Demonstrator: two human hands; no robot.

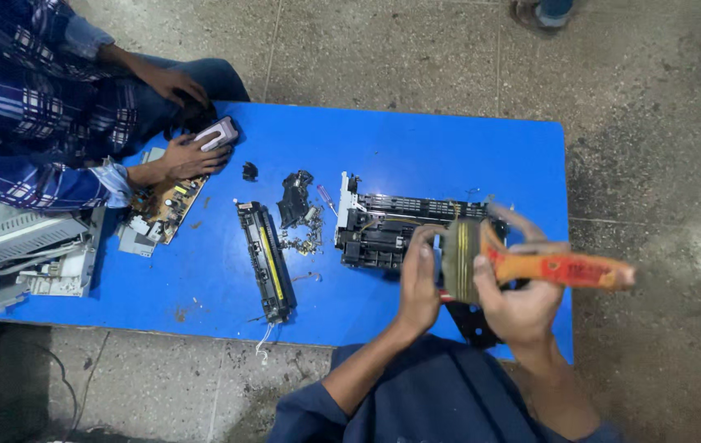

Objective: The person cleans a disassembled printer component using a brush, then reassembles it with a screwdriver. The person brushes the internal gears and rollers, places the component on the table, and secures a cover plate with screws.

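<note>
Left hand was raised above the near edge of the blue bench, fingers curled and pressed against the left face of a round, ribbed, olive-coloured part, thumb pointing up along it. Right hand was wrapped around the same part from the right side, its fingers closed on an orange-handled tool that stuck out to the right, past the bench edge. Motion blur; tool tip not visible, so contact point with the round part could not be told. The round part was held in the air between both hands, in front of a black and white stripped printer frame lying on the bench. A dark flat piece lay on the bench under the hands.

Left of the frame: a pile of small black scraps, then a long black roller unit with a yellow strip. Farther left, another person in a plaid shirt rested one hand on a small pinkish-white object, next to a green-brown circuit board. Grey-white casing parts sat at the far left bench end. Grey concrete floor surrounded the bench.
</note>
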